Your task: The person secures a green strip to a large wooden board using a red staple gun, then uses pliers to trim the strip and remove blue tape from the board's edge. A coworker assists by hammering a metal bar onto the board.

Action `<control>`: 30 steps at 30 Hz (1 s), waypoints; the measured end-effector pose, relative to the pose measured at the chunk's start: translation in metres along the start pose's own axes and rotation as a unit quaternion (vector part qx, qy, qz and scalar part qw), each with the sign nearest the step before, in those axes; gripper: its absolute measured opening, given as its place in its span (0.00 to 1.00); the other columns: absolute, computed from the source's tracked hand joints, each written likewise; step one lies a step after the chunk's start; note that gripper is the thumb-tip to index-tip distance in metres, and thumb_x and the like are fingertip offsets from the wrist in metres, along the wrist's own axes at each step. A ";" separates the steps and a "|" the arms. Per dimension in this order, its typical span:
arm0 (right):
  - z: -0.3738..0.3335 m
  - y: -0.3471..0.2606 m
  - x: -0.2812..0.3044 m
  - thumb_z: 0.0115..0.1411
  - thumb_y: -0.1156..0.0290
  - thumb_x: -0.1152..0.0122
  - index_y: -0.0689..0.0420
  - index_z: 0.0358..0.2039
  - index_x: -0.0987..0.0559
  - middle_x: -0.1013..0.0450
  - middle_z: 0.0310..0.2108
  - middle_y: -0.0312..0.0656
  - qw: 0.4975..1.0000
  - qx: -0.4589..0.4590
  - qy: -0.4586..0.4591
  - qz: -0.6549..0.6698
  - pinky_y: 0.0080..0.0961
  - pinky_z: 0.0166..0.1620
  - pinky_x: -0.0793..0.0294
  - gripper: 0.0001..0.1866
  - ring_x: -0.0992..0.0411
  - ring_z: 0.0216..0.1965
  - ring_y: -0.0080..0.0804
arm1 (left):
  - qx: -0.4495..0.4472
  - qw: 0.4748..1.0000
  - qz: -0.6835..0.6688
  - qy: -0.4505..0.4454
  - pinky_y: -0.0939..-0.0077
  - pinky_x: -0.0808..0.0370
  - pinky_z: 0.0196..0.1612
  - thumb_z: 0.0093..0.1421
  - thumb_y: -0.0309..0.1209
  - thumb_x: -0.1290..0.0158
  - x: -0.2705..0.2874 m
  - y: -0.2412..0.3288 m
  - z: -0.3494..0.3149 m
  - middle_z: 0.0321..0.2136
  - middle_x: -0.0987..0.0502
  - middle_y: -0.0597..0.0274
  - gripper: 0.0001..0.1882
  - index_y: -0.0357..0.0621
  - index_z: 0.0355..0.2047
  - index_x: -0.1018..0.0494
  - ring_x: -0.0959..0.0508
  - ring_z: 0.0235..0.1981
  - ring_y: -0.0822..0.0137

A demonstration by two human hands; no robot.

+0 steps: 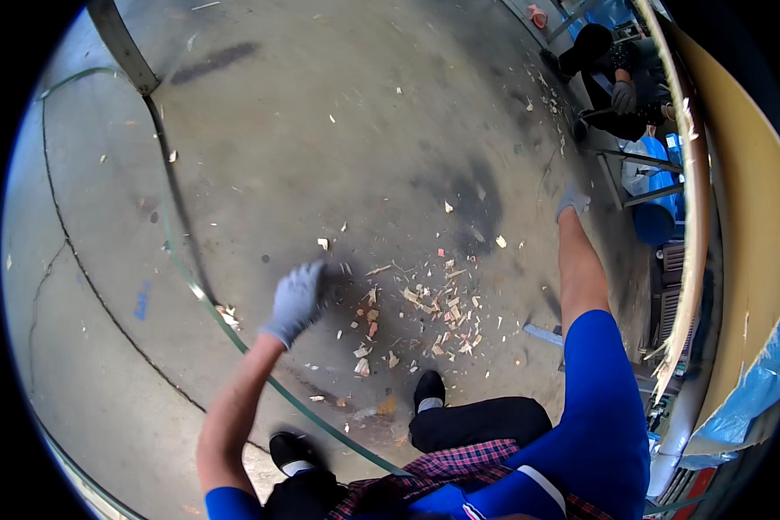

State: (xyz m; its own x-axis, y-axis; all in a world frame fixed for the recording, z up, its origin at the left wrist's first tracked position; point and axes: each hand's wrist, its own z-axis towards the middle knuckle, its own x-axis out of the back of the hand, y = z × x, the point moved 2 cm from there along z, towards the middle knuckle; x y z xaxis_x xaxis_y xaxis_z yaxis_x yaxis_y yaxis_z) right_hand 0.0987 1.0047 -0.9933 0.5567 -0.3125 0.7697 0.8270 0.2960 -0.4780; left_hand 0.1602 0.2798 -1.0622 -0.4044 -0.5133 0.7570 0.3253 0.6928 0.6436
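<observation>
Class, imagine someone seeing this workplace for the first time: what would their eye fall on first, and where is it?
Probably the pale and reddish chips strewn over the grey floor, slightly below the picture's centre. Next, the long splintered edge running down the right side, and the grey-gloved left hand, blurred, left of the chips. The gloved right hand is farther up, right of centre.

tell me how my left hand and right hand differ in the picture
The left hand looks larger; the right hand looks smaller.
The left hand appears left of the wood chips; the right hand appears higher up, to their right.
Both wear grey gloves.
</observation>
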 end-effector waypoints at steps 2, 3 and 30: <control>-0.001 0.007 -0.003 0.44 0.30 0.42 0.61 0.54 0.32 0.33 0.51 0.54 0.999 0.027 -0.029 -0.036 0.40 0.56 0.34 0.50 0.34 0.54 0.47 | -0.009 0.999 0.036 -0.036 0.61 0.29 0.47 0.57 0.44 0.47 0.013 -0.007 0.034 0.42 0.28 0.54 0.24 0.45 0.49 0.33 0.27 0.44 0.52; 0.000 0.014 -0.002 0.45 0.31 0.42 0.60 0.54 0.31 0.32 0.51 0.52 0.997 0.039 -0.040 -0.054 0.38 0.56 0.35 0.49 0.33 0.54 0.46 | -0.015 0.998 0.009 -0.058 0.61 0.29 0.47 0.57 0.44 0.46 0.016 -0.007 0.048 0.42 0.28 0.53 0.24 0.45 0.49 0.33 0.27 0.45 0.51; -0.166 -0.165 0.129 0.60 0.51 0.51 0.51 0.35 0.32 0.37 0.28 0.35 0.494 -0.159 -0.477 0.710 0.28 0.34 0.41 0.16 0.40 0.27 0.28 | -0.059 0.987 -0.085 -0.125 0.60 0.32 0.51 0.60 0.50 0.51 0.010 -0.026 0.069 0.46 0.29 0.47 0.26 0.45 0.50 0.33 0.28 0.47 0.49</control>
State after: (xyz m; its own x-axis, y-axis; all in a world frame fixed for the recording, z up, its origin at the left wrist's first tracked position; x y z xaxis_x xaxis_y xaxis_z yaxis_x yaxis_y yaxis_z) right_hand 0.0472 0.7663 -0.8858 0.4278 0.6183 -0.6593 -0.2885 -0.5978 -0.7479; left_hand 0.0888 0.2917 -1.0786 -0.6557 -0.4653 0.5946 0.3260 0.5359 0.7788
